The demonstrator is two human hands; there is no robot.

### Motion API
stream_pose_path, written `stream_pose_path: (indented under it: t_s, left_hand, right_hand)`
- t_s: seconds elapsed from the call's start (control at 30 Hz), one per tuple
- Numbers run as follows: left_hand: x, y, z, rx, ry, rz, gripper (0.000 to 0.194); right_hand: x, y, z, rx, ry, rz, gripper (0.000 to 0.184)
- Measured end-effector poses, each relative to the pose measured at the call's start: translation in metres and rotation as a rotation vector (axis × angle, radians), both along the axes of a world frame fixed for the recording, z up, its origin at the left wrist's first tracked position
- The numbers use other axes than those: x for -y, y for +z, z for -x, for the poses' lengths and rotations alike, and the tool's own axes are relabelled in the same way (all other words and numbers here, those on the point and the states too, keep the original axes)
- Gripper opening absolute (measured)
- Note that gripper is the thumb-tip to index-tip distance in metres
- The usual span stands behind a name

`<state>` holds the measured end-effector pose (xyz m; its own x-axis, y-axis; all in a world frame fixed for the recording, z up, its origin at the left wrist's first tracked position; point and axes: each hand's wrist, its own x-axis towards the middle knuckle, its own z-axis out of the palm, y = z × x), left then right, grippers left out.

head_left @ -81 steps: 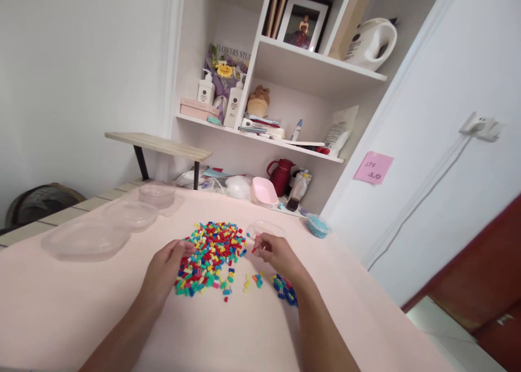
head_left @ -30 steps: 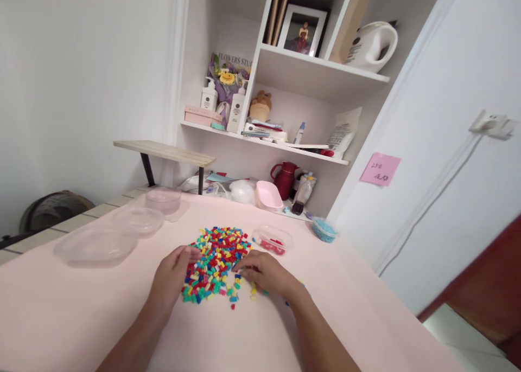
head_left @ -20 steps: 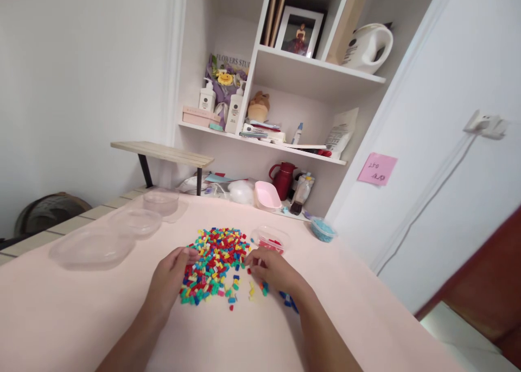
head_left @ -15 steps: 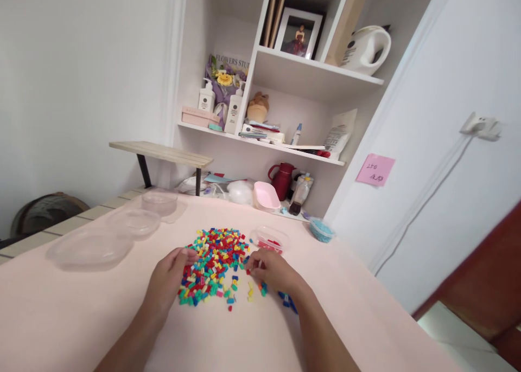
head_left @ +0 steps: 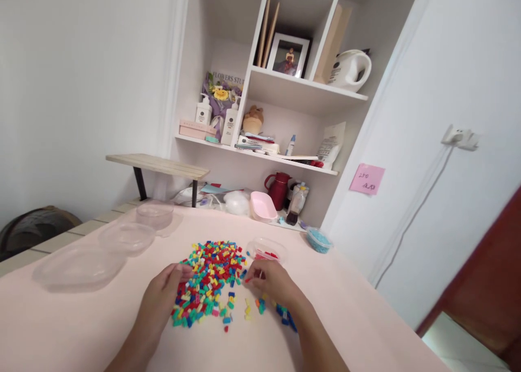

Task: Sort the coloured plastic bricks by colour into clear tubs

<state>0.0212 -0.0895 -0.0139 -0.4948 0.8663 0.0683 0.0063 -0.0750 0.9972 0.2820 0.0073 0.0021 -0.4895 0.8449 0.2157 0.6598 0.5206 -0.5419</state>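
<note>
A loose pile of small coloured building bricks [head_left: 214, 269] lies on the pink tabletop [head_left: 220, 356]. At the pile's left edge is my left hand [head_left: 169, 282], thumb up and fingers stretched toward the bricks, with nothing seen in it. My right hand [head_left: 271, 282] is on the right side of the pile, its fingertips pinched on a small red brick [head_left: 247, 280]. Just behind it stands a clear tub [head_left: 280, 250] with red bricks inside. Blue bricks [head_left: 285, 315] lie under my right wrist, partly hidden by it. A few yellow bricks [head_left: 248, 309] sit between the hands.
Clear plastic containers [head_left: 81, 269] stand along the left side of the table. A round tub of light blue pieces [head_left: 318, 240] is at the back right. Behind are a pink basket [head_left: 263, 206], a red jug [head_left: 278, 191], a bottle [head_left: 296, 205] and a small wooden stand [head_left: 157, 166].
The camera has tilted up, so the scene sits lower in view. Both hands keep nearly the same places by the pile. A red brick now shows at my right fingertips.
</note>
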Motion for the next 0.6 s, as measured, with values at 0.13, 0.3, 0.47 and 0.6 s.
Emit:
stream_pose_path:
  t_s: [0.13, 0.3, 0.47, 0.6]
  left_hand:
    - [-0.001, 0.000, 0.001, 0.002, -0.001, -0.001, 0.048]
    - [-0.003, -0.003, 0.002, -0.009, 0.003, -0.006, 0.047]
    - [0.001, -0.002, 0.000, -0.037, 0.002, -0.023, 0.047]
    - [0.002, -0.002, -0.003, -0.063, 0.008, -0.040, 0.048]
  right_hand:
    - [-0.012, 0.003, -0.014, -0.254, -0.229, -0.244, 0.017]
    - [-0.022, 0.003, -0.030, -0.357, -0.369, -0.339, 0.034]
    - [-0.007, 0.012, -0.019, -0.535, -0.219, -0.192, 0.033]
    - [0.014, 0.015, 0.000, -0.434, 0.207, 0.210, 0.027]
